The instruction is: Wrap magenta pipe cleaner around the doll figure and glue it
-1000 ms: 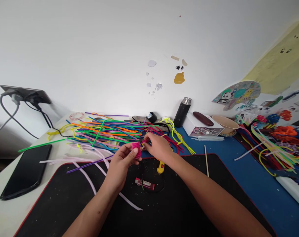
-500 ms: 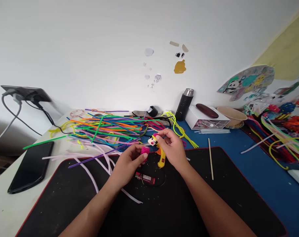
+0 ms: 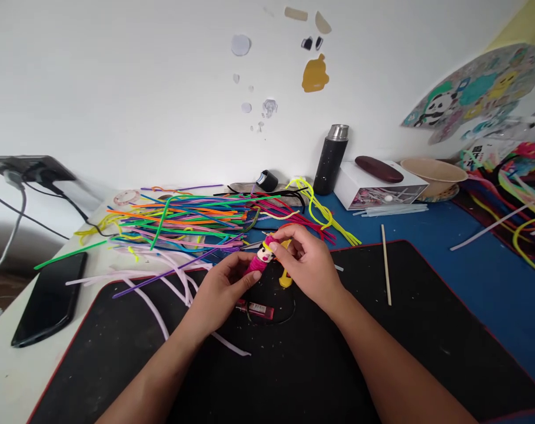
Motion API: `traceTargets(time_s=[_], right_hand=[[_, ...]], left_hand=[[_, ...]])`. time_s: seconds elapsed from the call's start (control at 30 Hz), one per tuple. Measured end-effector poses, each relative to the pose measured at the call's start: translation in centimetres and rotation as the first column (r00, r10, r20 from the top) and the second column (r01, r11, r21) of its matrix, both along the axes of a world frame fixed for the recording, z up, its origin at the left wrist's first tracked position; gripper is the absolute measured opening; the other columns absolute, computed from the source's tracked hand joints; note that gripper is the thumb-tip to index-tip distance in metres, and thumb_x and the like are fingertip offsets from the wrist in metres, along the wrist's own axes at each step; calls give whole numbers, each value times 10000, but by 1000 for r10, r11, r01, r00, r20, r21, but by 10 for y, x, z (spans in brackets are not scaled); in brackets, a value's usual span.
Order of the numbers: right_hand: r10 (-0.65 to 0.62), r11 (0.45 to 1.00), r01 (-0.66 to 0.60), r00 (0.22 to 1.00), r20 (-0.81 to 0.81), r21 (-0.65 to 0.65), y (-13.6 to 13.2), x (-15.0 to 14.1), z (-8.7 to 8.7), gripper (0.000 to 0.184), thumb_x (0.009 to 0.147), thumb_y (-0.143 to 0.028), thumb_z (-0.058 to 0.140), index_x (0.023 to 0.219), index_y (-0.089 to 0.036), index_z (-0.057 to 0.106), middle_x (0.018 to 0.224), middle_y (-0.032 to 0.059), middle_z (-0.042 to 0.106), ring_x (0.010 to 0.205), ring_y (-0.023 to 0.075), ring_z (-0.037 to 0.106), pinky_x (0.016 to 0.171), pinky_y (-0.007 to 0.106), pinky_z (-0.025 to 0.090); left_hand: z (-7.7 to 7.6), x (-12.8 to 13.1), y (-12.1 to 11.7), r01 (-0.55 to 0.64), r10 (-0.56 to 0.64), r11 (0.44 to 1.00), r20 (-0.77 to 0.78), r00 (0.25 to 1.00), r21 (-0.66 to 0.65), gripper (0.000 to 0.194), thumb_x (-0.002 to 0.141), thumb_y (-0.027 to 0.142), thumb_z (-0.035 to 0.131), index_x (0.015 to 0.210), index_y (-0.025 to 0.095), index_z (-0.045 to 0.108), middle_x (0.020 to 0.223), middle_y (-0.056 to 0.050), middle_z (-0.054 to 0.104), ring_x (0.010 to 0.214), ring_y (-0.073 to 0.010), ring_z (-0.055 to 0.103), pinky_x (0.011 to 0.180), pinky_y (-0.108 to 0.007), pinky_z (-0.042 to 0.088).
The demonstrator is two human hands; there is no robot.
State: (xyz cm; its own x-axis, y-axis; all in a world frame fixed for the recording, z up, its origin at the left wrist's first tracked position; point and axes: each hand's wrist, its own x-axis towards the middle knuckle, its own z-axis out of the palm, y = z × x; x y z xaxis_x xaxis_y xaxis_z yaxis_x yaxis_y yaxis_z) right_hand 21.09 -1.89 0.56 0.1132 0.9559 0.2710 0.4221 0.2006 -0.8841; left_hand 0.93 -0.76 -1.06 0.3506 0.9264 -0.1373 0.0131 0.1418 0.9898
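Note:
My left hand [image 3: 221,288] pinches a small pink fuzzy coil [image 3: 253,268], the body of a little doll. My right hand [image 3: 309,262] is closed on the doll's small head [image 3: 264,254], a pale face with a yellow and pink top, pressed against the upper end of the pink coil. Both hands hover over the far edge of a black mat [image 3: 293,365]. Below them on the mat lie a pink lighter [image 3: 256,309] and a yellow tool [image 3: 286,278], partly hidden by my right hand.
A heap of coloured pipe cleaners [image 3: 188,224] lies behind the hands. A black phone [image 3: 46,297] rests at the left, a wooden stick [image 3: 385,262] at the right. A black flask [image 3: 330,159], white box [image 3: 379,188] and bowl [image 3: 432,174] stand by the wall. More pipe cleaners [image 3: 509,200] pile far right.
My right hand picked a small doll head out of the pile and brought it to the pink coil in my left hand. The view tilted downward.

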Motion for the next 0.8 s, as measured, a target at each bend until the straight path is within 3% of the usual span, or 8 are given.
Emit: traceTargets(time_s=[0.33, 0.57, 0.8], right_hand=[[21, 1000, -20, 999, 36, -6, -3, -1, 1, 215, 980, -370, 682, 1162, -271, 741, 931, 17, 748, 563, 134, 550, 561, 304, 463], [81, 996, -82, 997, -7, -24, -2, 3, -4, 224, 985, -358, 684, 1170, -272, 775, 889, 21, 730, 611, 149, 573, 566, 294, 467], [63, 997, -65, 997, -51, -31, -1, 2, -3, 218, 981, -369, 685, 1146, -262, 780, 855, 19, 724, 607, 152, 566, 552, 295, 443]], left_hand=[[1, 1, -4, -32, 32, 999, -16, 999, -14, 339, 788, 426, 893, 1063, 247, 807, 1083, -72, 813, 1049, -291, 733, 942, -377, 565], [-5, -2, -3, -27, 27, 1000, -50, 998, 4, 294, 844, 424, 853, 1089, 269, 801, 1084, -58, 811, 1025, -269, 742, 910, -348, 571], [-3, -2, -3, 5, -5, 1000, -55, 998, -7, 293, 862, 443, 838, 1093, 270, 790, 1106, -63, 813, 1042, -276, 736, 924, -360, 555]])
